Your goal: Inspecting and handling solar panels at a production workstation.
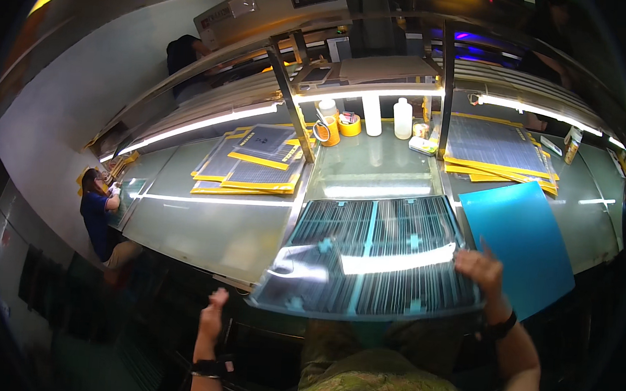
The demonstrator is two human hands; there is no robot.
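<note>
A large glossy film sheet [366,269] with dark stripes and teal bands lies in front of me, its near edge reaching past the front of the bench. At its right edge my right hand [480,269] has its fingers curled onto the sheet, one finger pointing up. My left hand [212,314] is off the sheet's near left corner, fingers extended and nothing in them. A plain blue sheet [519,242] lies to the right, partly behind my right hand and wrist.
Yellow-edged screen panels [258,161] are stacked at the left, and another stack [496,150] is at the back right. White bottles [403,119] and an orange cup [326,130] stand under the lit shelf. Metal posts [447,89] rise behind. A co-worker [98,212] is at the far left.
</note>
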